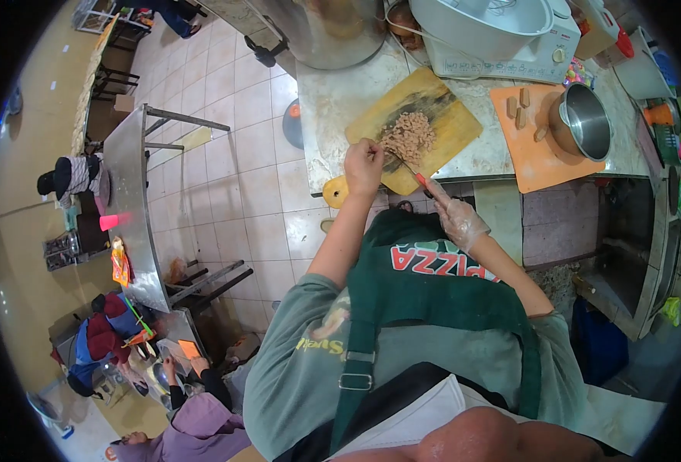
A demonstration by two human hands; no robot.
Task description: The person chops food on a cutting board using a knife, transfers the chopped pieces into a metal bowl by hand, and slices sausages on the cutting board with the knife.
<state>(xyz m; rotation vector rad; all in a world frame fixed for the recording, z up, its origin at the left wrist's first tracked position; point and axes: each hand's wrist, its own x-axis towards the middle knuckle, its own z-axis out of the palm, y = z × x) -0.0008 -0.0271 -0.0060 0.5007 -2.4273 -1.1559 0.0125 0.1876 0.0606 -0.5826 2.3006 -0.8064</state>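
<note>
Extends the bare left forearm [346, 235] forward and slightly inward, out from a loose, grey-green fabric left sleeve [302, 304]. Bunches the ungloved left hand [364, 165] into a compact curl, fingers drawn together toward the inner side. Angles the bare right forearm [513, 275] inward from a matching grey-green right sleeve [557, 346], slanting forward and to the left. Closes the right hand [464, 223], covered by a wrinkled, clear plastic glove, in a grip. Sets both hands near each other without touching, the left farther forward.
</note>
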